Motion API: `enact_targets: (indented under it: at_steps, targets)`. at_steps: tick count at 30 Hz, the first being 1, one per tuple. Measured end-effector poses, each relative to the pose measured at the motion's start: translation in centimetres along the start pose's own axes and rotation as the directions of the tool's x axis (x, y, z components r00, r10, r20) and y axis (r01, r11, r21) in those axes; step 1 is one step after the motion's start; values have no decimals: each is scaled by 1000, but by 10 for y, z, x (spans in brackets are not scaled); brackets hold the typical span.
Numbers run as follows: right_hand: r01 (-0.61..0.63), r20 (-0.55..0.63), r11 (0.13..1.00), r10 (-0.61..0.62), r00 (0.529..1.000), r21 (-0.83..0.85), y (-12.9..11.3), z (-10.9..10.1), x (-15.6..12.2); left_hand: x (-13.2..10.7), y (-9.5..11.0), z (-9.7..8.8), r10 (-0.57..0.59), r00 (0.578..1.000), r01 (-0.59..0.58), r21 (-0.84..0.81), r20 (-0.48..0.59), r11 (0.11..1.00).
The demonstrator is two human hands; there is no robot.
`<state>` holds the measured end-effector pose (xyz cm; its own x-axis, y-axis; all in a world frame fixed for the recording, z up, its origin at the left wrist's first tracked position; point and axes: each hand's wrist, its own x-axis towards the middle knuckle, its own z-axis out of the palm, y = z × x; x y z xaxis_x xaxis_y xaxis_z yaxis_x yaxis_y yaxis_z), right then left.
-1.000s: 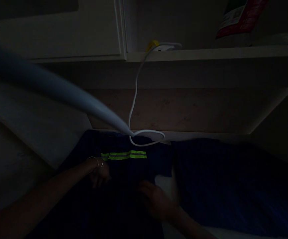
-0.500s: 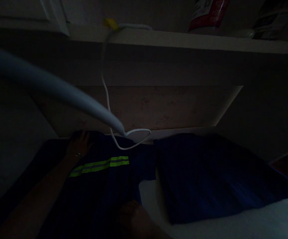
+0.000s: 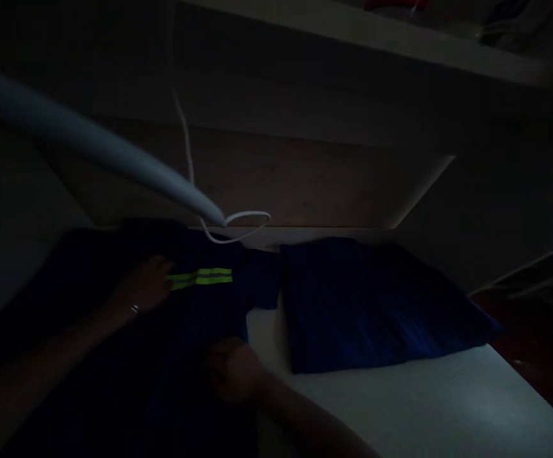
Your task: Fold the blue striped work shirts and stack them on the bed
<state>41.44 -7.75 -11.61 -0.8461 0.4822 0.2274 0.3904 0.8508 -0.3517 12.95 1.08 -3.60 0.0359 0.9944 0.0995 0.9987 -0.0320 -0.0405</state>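
Observation:
A dark blue work shirt [image 3: 195, 318] with a yellow-green reflective strip [image 3: 214, 276] lies spread out on the white surface. My left hand [image 3: 148, 283], with a bracelet at the wrist, is closed on the shirt's fabric at the left end of the strip, its fingers bent. Lower down, my right hand [image 3: 235, 369] is closed over the shirt near its right side edge. Deep shadow hides the fingertips of both hands.
To the right lies a folded dark blue cloth [image 3: 371, 312] on the white tabletop [image 3: 429, 407]. A pale tube [image 3: 114, 152] slants in from the upper left, with a looped white cable [image 3: 252, 213] at its end. Overhead runs a shelf [image 3: 343, 32].
My left hand has come down from the shirt's upper part to the strip, its spread fingers now curled. My right hand has moved up and left in view. The view has tilted downward.

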Motion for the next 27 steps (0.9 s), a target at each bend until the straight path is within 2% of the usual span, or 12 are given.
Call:
enact_targets:
  at_steps: [3,5,7,10,13,16,18,22,24,27]
  targets:
    - [-25,-8,996,26,1000,84,-4,-3,-1,-112,31,16,41,979,-32,-50,198,998]
    - [-38,-14,991,40,999,131,-6,-4,-1,-178,31,17,-39,963,58,-65,265,996]
    - [-42,-25,986,46,999,161,-9,-3,-1,-229,12,10,-124,952,142,-44,282,989]
    - [-43,-44,983,51,998,177,-12,-3,-1,-281,-38,-5,-248,912,263,-1,328,965]
    - [-58,-53,984,68,996,169,-13,-2,-1,-315,-83,-6,-312,845,356,-21,435,934]
    - [-73,-46,986,80,996,147,-13,-1,0,-340,-104,9,-443,798,450,85,409,889]
    - [-87,-24,988,91,996,124,-17,-4,0,-353,-110,20,-473,800,445,164,369,881]
    - [-135,37,988,133,990,80,-49,-23,-11,-363,-124,27,-376,854,309,231,360,923]
    - [-88,46,991,84,995,103,-75,-32,-23,-360,-133,19,-382,851,316,229,360,921]
    - [53,107,981,-74,991,186,-109,-33,-43,-344,-139,-3,-436,820,381,214,372,899]
